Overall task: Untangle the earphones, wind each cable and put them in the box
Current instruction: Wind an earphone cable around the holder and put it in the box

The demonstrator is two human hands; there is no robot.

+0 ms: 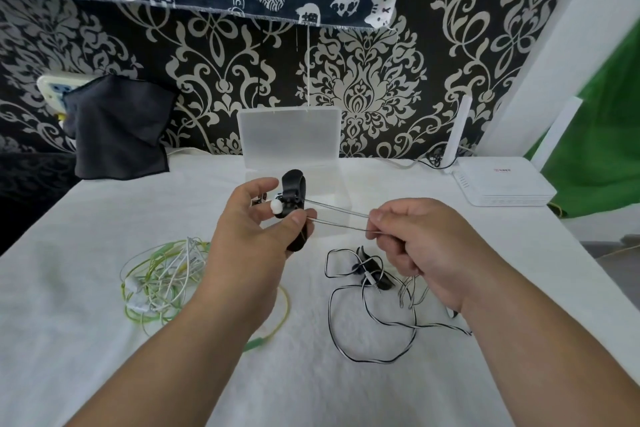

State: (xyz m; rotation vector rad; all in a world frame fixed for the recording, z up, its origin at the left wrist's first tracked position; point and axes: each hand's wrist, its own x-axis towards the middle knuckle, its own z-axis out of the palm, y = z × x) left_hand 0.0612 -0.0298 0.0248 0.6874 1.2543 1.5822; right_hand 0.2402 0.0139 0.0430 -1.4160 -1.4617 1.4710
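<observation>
Fingers of the right hand are curled, with thumb and forefinger pinching two strands of the black-and-white cable just right of the frame's centre. The strands run taut to the left hand. Its thumb presses a black ear-hook earbud with a white ear tip against the fingers, and its forefinger reaches up behind.

By my reading the task is at an early stage. The black-and-white set lies apart from the other cables, so its untangling looks mostly done, and the stretched strands suggest winding is only starting. Most of that cable trails in loose loops at lower right, around the second ear-hook earbud. At left centre a green-and-white cable tangle is knotted together and untouched, and how many earphones it holds I cannot tell. The clear plastic box stands open behind the hands at centre, its lid upright, and I see nothing wound inside it, though the left hand hides part of the base.

A white cloth-covered table carries all this. A white router sits at right, a dark cloth hangs at upper left, and patterned wallpaper fills the back. Nothing blocks the box. The loose loops under the right wrist could snag during winding.
</observation>
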